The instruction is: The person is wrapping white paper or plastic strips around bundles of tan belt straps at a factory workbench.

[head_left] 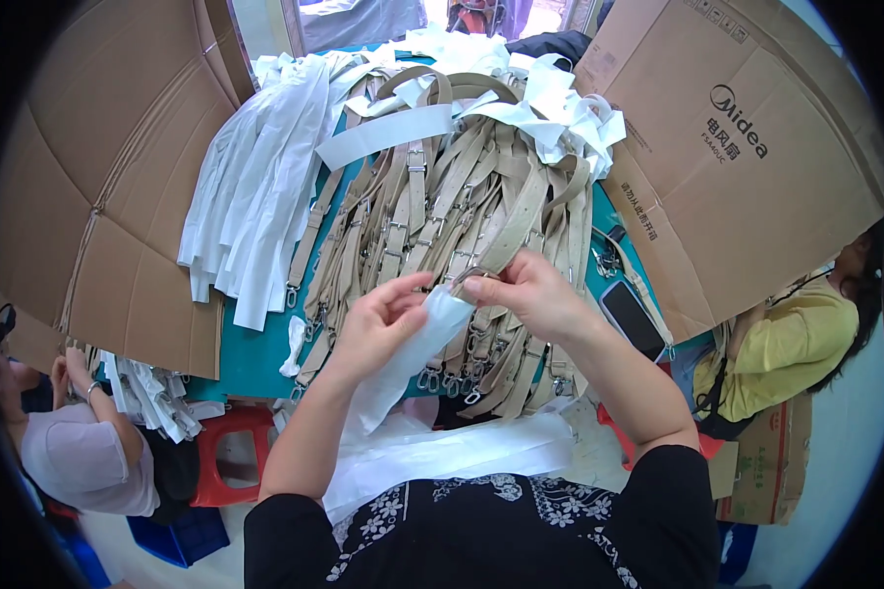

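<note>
My right hand (535,299) pinches a beige strap (513,234) beside its metal buckle (473,275), thumb on top. From that spot a white wrapping strip (413,351) runs down toward my lap, around or against the strap's end; I cannot tell which. Just left of the strip is my left hand (381,322), fingers loosely bent and apart, with nothing visible between them. Beneath and beyond both hands lies a big pile of beige straps (393,236) with buckles and metal clips.
White strips (265,167) hang in a bundle on the left of the green table (250,363). Cardboard sheets (746,147) stand on both sides. A dark phone (633,319) lies at the right edge. Two people sit nearby, one in yellow (791,339), one in pale mauve (79,456).
</note>
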Available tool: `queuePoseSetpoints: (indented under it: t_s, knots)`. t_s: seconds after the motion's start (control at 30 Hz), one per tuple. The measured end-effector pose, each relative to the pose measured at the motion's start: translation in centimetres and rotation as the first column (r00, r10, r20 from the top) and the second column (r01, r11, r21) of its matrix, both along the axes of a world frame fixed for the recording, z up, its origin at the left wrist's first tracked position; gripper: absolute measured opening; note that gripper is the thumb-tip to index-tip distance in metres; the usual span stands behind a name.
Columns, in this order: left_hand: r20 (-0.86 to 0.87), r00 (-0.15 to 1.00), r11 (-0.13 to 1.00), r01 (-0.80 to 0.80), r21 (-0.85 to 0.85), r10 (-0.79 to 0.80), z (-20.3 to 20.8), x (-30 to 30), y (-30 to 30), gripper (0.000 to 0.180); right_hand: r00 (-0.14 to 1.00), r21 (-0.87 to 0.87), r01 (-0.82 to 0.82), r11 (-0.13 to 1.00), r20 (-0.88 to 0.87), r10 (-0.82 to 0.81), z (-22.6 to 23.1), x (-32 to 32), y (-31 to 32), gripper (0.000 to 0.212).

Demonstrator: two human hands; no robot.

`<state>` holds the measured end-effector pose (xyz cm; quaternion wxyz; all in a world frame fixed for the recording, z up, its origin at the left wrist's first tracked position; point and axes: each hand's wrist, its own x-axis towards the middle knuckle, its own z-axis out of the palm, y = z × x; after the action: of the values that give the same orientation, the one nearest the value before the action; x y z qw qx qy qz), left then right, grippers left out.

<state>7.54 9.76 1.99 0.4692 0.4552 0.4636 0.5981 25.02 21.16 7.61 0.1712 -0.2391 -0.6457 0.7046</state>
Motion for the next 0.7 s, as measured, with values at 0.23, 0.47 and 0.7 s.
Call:
queuePoseSetpoints:
  t_s: [0.23,0.47,0.7]
  knots:
    - [0.035,0.983,0.977,-0.177,-0.116,0.182,-0.3,0.6,-0.7,0.014,0.995,0.097,-0.019,0.995,0.095,0.009,-1.1,-0.7,-0.1,0.024]
    - [0.049,0.97,0.968,-0.233,-0.091,0.238,-1.0,0.6,-0.8,0.014,0.987,-0.002,0.148,0.989,0.065,-0.147,-1.5,-0.7,0.3,0.028]
    - [-0.003,1.0,0.991,-0.019,-0.131,0.018,-0.3,0.3,-0.7,0.031,0.99,-0.332,0.14,0.933,0.079,-0.121,-2.7,-1.3,-0.5,0.019]
